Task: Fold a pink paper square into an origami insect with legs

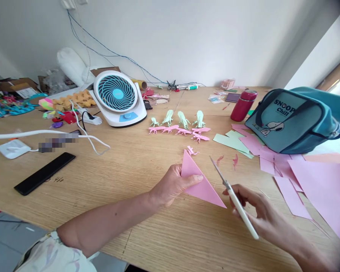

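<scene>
My left hand (172,185) pinches a pink paper triangle (201,189) between thumb and fingers, its points toward the upper left and lower right. In my right hand (255,207) are white-handled scissors (238,207), their metal blades pointing up and left beside the paper, apart from it. Just behind the triangle lies a small pink paper insect (192,151). Farther back, several pink paper insects (184,131) form a row, with pale green paper insects (183,119) behind them. Two dark pink paper scraps (235,161) rest beyond the scissors.
Pink paper sheets (323,185) and pale green strips (234,142) spread over the right side, by a teal bag (294,121) and a red flask (243,105). A white fan (119,98), white cable (39,133) and black flat case (45,173) occupy the left of the wooden table (107,181).
</scene>
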Tool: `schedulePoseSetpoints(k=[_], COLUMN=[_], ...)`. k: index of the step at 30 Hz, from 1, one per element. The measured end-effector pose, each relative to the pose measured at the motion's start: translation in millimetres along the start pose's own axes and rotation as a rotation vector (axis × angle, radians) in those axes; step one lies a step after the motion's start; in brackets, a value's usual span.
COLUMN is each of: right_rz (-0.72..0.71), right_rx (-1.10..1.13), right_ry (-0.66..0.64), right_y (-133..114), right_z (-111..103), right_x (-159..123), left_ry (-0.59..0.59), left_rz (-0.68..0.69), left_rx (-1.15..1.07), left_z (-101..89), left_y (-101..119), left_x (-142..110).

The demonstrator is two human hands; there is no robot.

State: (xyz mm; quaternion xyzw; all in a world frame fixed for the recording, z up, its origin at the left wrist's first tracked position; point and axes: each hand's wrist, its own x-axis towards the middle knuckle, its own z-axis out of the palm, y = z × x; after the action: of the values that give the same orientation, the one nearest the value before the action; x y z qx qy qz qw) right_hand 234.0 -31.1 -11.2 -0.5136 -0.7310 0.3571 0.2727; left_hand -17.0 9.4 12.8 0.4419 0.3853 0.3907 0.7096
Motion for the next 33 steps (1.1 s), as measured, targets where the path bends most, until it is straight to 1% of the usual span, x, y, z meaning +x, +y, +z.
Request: schedulePoseSetpoints(k=[1, 3, 7, 10, 14, 16, 22, 28, 33], right_rz=[0.018, 0.052, 0.082, 0.082, 0.119, 0.108, 0.066, 0.059, 0.056], right_rx=[-0.006, -0.006, 0.083, 0.088, 0.063, 0.066, 0.074, 0.085, 0.115], right_ry=[-0.085, -0.211, -0.293, -0.348, -0.328, -0.333, -0.281, -0.277, -0.273], right_y=[-3, -7, -9, -9, -7, -6, -6, -7, -6], right_z=[2, 4, 7, 9, 10, 10, 11, 11, 13], right_x=[-2, -5, -13, -17, -18, -17, -14, -14, -13], left_ry=[0.004, 0.016, 0.024, 0.032, 0.074, 0.079, 0.071, 0.097, 0.101], left_rz=[-0.004, -0.012, -0.03, -0.024, -0.047, -0.047, -0.017, -0.046, -0.043], left_rx=[-0.011, -0.021, -0.03, -0.028, -0.037, -0.052, -0.065, -0.052, -0.06], left_z=[0.5, 1.3, 2.1, 2.7, 3.6, 3.8, 3.4, 4.7, 5.8], left_y=[2, 5, 7, 8, 8, 9, 10, 11, 13], left_x=[-1, -2, -3, -3, -3, -3, -1, -2, -3])
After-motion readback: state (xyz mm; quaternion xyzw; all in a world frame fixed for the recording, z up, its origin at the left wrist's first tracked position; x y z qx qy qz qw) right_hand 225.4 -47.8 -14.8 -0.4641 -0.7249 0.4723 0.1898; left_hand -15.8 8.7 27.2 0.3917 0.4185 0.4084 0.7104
